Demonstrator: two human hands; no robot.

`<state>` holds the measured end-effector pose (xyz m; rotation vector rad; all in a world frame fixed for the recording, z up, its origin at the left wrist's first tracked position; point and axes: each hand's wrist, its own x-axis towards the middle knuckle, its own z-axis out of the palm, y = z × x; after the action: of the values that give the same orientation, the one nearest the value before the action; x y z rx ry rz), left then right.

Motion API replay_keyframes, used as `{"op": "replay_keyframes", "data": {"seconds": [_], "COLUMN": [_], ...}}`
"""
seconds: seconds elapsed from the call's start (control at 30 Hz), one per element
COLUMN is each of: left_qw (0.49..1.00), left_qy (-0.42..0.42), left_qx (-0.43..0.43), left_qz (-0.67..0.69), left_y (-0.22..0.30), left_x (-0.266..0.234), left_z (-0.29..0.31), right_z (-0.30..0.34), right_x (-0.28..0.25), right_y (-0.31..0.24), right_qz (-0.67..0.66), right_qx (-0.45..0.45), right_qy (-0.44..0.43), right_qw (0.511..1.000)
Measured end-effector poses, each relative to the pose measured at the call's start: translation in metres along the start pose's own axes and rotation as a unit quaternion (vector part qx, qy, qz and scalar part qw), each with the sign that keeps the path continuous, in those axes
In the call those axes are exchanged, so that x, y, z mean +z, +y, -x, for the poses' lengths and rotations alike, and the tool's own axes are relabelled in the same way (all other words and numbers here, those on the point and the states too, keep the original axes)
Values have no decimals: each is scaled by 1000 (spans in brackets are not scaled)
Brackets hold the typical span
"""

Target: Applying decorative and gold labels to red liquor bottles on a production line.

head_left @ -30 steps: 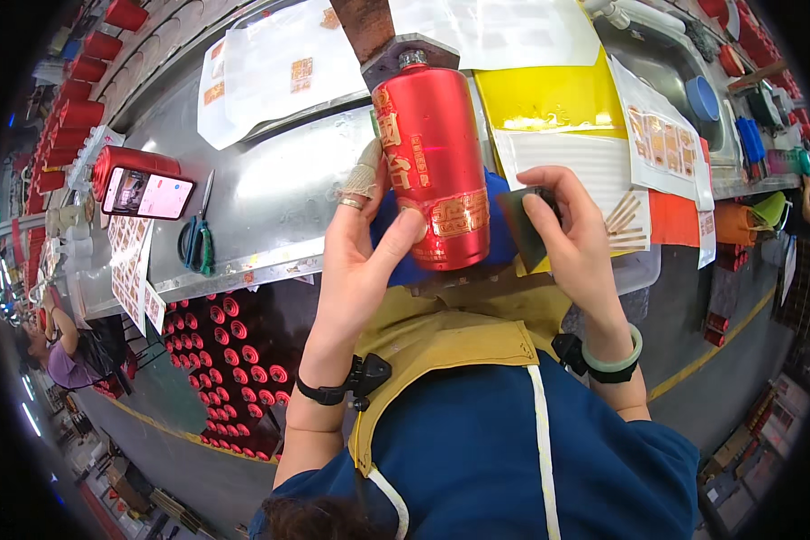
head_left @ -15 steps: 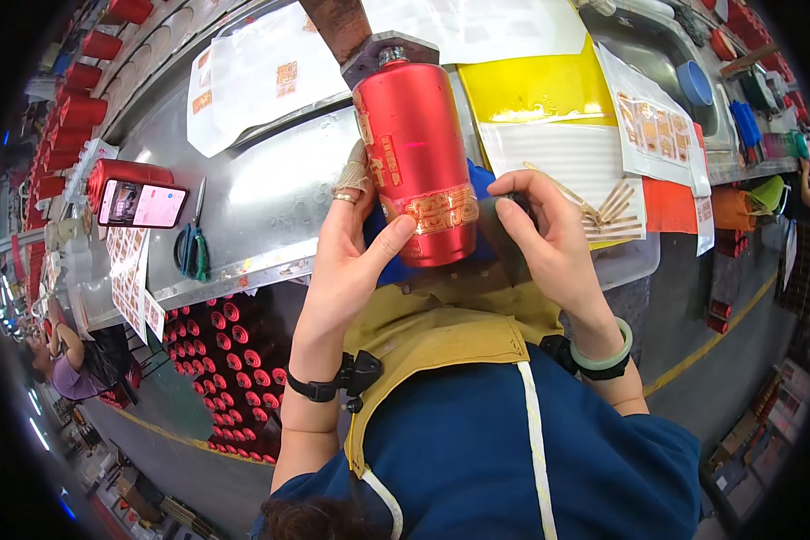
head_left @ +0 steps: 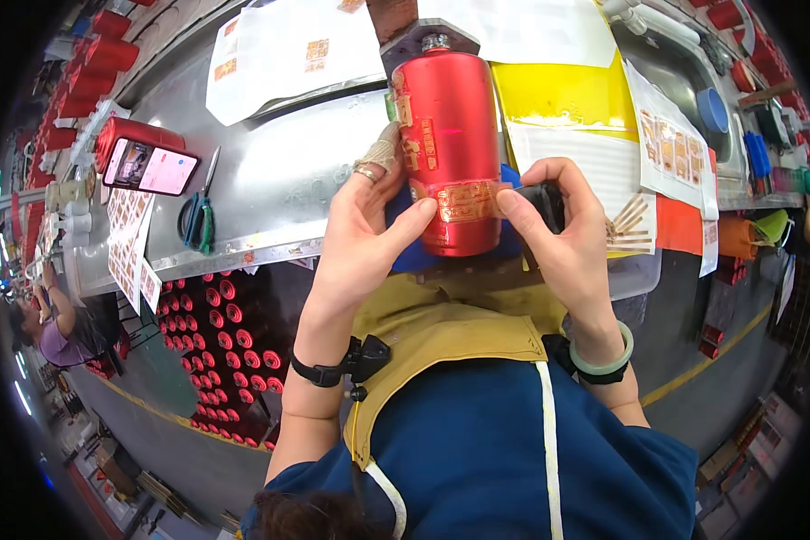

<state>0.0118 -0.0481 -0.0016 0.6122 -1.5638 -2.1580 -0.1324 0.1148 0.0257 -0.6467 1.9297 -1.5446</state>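
A red metallic bottle lies with its neck away from me, against a metal block on a stand. My left hand grips its left side, the thumb lying on a gold patterned decal band near the bottle's base. White wrap and a ring show on that hand's fingers. More gold decals run along the bottle's left side. My right hand is closed round a black flat piece, its exact kind unclear. The right thumb touches the right end of the decal band. Blue material shows under the bottle.
On the metal bench are scissors, a phone leaning on a red bottle, and decal sheets. Right of the bottle lie a yellow sheet and wooden sticks. Several red bottles stand below left. Another person is far left.
My right hand has come in to the bottle, its thumb now at the decal band's right end. My left hand keeps its grip. The whole view has shifted slightly.
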Motion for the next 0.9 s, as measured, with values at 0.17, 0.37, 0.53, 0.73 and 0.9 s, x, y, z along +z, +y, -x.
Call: {"op": "replay_keyframes", "data": {"seconds": [0.17, 0.37, 0.53, 0.73, 0.9], "left_qw": [1000, 1000, 1000, 999, 999], "left_qy": [-8, -9, -4, 1, -1], "left_qx": [16, 20, 20, 16, 23], "left_qz": [-20, -5, 14, 35, 46], "left_y": [-2, -2, -2, -3, -4], "left_x": [0, 1, 2, 2, 2], "left_z": [1, 1, 0, 1, 1], "right_z": [0, 1, 1, 1, 0], "right_x": [1, 2, 2, 1, 0], "right_y": [-4, -6, -8, -7, -6], "right_qz": [11, -8, -16, -14, -8], "right_qx": [1, 6, 5, 8, 24], "right_qy": [-4, -5, -16, -17, -14], "right_qw": [1000, 1000, 1000, 1000, 1000]}}
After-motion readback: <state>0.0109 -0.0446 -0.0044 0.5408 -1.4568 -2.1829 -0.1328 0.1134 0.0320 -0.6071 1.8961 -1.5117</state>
